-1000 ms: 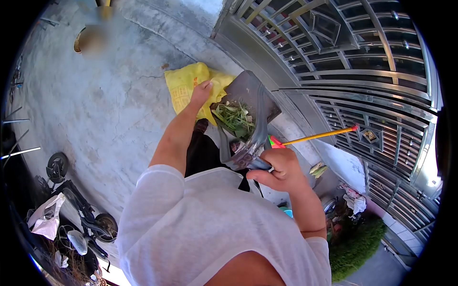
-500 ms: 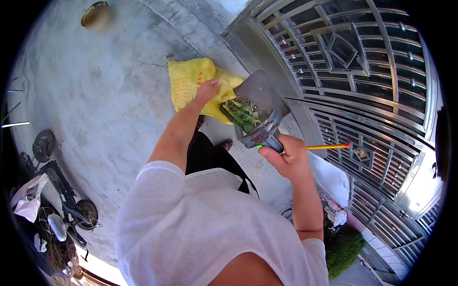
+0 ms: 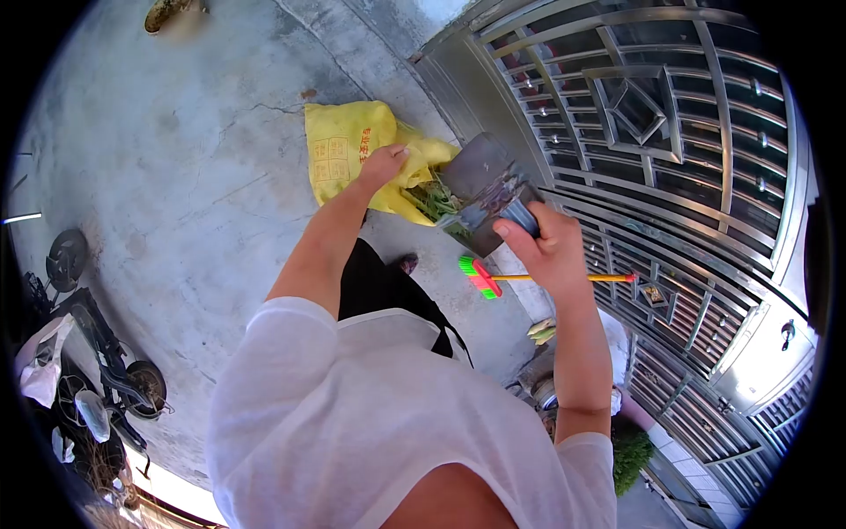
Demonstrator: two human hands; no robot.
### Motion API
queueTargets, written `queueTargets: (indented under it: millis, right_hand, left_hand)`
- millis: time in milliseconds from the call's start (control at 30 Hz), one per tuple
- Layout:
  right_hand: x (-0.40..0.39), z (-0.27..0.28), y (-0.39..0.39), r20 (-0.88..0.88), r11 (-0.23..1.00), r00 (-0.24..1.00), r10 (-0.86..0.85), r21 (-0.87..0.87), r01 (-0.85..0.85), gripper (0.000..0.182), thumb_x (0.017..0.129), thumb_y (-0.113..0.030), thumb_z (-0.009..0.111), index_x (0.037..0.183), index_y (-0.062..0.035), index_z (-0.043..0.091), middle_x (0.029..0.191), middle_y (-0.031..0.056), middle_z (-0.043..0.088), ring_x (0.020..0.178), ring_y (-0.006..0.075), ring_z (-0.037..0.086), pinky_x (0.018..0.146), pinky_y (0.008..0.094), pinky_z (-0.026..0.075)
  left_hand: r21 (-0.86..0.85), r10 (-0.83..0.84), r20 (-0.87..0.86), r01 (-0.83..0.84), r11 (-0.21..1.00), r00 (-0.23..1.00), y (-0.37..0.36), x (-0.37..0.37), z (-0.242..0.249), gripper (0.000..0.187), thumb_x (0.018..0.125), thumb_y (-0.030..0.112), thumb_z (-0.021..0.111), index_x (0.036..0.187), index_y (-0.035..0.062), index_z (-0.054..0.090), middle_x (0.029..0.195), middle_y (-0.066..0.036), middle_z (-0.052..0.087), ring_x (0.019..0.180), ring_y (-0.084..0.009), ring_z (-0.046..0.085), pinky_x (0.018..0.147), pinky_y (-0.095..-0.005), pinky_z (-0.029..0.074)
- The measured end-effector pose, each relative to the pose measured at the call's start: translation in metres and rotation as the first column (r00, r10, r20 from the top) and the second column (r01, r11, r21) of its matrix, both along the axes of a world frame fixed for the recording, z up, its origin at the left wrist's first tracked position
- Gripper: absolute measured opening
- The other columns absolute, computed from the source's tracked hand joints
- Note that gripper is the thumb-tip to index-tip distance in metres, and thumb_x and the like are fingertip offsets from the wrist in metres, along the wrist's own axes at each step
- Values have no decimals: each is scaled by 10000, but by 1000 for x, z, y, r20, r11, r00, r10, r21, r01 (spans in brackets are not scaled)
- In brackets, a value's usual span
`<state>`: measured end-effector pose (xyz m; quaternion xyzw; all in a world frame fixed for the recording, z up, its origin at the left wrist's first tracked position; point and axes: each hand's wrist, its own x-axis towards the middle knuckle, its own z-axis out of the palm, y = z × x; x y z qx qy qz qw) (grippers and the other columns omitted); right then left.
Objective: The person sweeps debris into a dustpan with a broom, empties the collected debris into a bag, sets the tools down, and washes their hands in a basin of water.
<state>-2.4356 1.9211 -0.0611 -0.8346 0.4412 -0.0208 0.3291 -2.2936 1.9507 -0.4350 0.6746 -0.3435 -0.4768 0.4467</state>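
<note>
My left hand (image 3: 385,165) is closed on the gathered mouth of a yellow bag (image 3: 344,141) with red printing, which lies on the concrete. In my right hand (image 3: 550,244) is the short handle of a dark grey dustpan (image 3: 483,163). The dustpan is tilted, its front edge against the bag's opening. Green plant scraps (image 3: 434,199) sit where the dustpan meets the bag; how much is inside the bag is hidden. Below the dustpan, a broom (image 3: 483,278) with green and red bristles and a yellow stick lies beside my right forearm.
A metal barred gate (image 3: 652,115) runs along the right. At the left, a small two-wheeled vehicle (image 3: 110,353) stands near bags and dry twigs. A round container (image 3: 164,13) is at the top left. Yellowish corn-like pieces (image 3: 541,331) lie under my right arm, with a green bush (image 3: 631,458) beyond.
My right hand has raised and tipped the dustpan further toward the bag, and scraps have slid toward the bag's mouth. The broom head has come into view. My left hand keeps its hold.
</note>
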Motion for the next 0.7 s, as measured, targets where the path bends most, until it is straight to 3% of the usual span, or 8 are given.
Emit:
queueTargets:
  millis: [67,133,200,333,467,533,633,700]
  right_hand:
    - [12,11,10,55,957,967,248,-166,-236,328,681,-275,697,614,-25,497,491,121,451,399,254,402,397,294,355]
    - [11,16,6,68,975,977,204,-106,-196,317,685,-274,694,630,-22,510,506,127,463,405,254,404,400,294,355]
    - [7,6,-12,-98,993,993,61,-92,-70,308,678,-284,700,632,-36,523,513,122,468,412,242,417,409,293,357]
    - [18,27,1,108,989,984,139,-66,-133,344,704,-281,682,620,-1,501,475,114,440,386,184,401,387,279,337]
    - [3,8,-20,-47,999,999,22,-29,-24,328,699,-259,692,600,-16,495,458,86,439,396,145,359,387,265,329]
    - [8,18,-16,-39,970,982,187,-154,-191,320,693,-238,698,597,-14,492,451,75,413,403,138,334,384,257,316]
    - [1,25,-14,43,999,999,-32,-9,33,348,683,-250,706,593,-12,469,471,75,377,419,146,315,390,247,297]
    - [-11,25,-13,29,995,999,39,-93,-37,343,689,-239,702,594,-12,463,473,71,377,428,139,306,390,246,293]
  left_hand:
    - [23,-45,6,45,999,999,5,4,12,297,809,316,460,980,96,564,831,-174,581,797,-313,557,716,-348,429]
    - [54,-59,19,58,997,998,10,4,3,297,809,315,460,982,95,563,828,-174,582,799,-314,557,716,-343,430]
    - [44,-55,39,53,998,998,0,2,5,298,809,314,460,984,95,561,826,-174,582,801,-315,556,716,-338,432]
    - [87,-54,41,50,995,998,7,16,13,310,812,315,457,989,82,559,868,-177,580,836,-315,552,733,-346,428]
    - [46,-17,22,16,999,1000,8,16,4,321,815,313,454,1002,74,561,910,-174,582,862,-317,551,751,-354,426]
    - [33,-1,60,-1,999,998,7,26,12,322,816,311,453,1006,74,560,903,-173,585,857,-318,553,750,-353,428]
    - [74,-28,24,26,997,999,28,25,2,317,817,303,450,1005,72,560,891,-173,589,848,-323,555,743,-352,431]
    - [94,-13,-64,19,995,998,22,32,20,303,819,293,453,987,65,561,867,-175,590,817,-328,557,724,-342,433]
